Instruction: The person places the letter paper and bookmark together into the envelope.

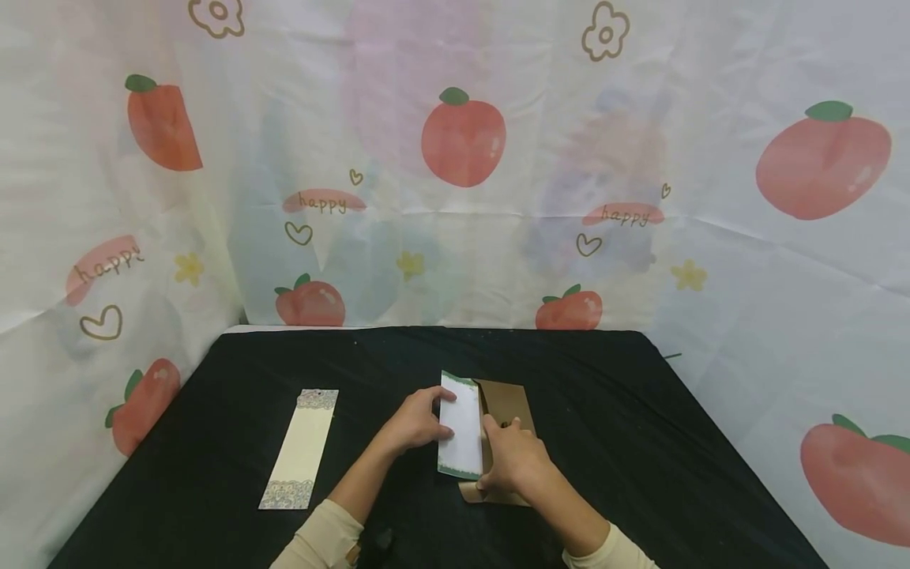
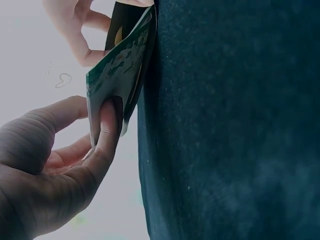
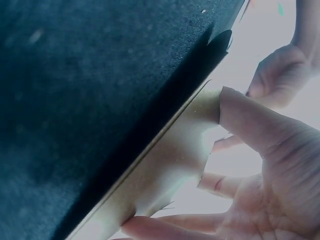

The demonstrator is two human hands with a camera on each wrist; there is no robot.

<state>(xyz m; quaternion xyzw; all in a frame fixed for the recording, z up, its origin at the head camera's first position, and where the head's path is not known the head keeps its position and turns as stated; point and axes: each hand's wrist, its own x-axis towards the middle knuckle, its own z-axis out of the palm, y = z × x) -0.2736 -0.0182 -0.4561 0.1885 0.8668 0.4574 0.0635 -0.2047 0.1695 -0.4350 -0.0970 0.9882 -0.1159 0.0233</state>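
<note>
My left hand grips the left edge of a white card with green decorated ends. In the left wrist view, its thumb and fingers lie on opposite faces of the card. The card's right edge meets a brown paper envelope; how far it reaches inside is hidden. My right hand holds the envelope near its opening, thumb toward the lower flap and fingers higher up. From the right wrist, the envelope's brown paper bulges between thumb and fingers, just over the black cloth.
A long cream paper strip with patterned ends lies to the left on the black tablecloth. White curtains printed with fruit and hearts stand behind and at both sides. A small dark object sits near the left sleeve.
</note>
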